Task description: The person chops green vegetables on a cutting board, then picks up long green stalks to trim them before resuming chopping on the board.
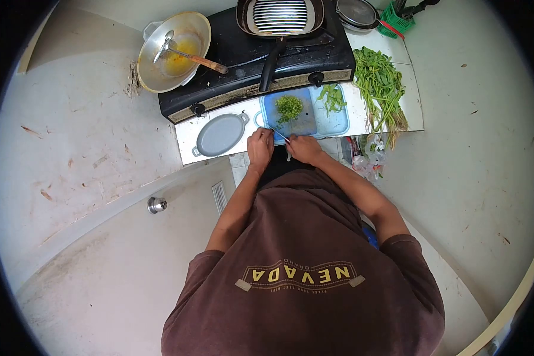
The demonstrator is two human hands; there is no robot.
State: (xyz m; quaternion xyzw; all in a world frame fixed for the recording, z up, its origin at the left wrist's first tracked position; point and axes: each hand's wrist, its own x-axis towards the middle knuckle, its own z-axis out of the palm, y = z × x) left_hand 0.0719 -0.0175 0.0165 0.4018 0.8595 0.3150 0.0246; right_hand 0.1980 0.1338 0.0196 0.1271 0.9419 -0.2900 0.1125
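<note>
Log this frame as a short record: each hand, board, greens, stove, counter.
Right hand: gripping a knife
Left hand: curled near the blade; whether it holds anything is too small to tell
Board: chopped greens heaped on it
Other greens: leafy bunch on the counter, right of the board
Stove: pan on top; wok at its left end, spoon inside
Counter: grey oval plate, left of the board

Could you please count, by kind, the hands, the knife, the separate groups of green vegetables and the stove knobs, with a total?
Hands (left hand, right hand): 2
Knife: 1
Vegetable groups (chopped pile, loose leaves, large bunch): 3
Stove knobs: 2
Total: 8
</note>
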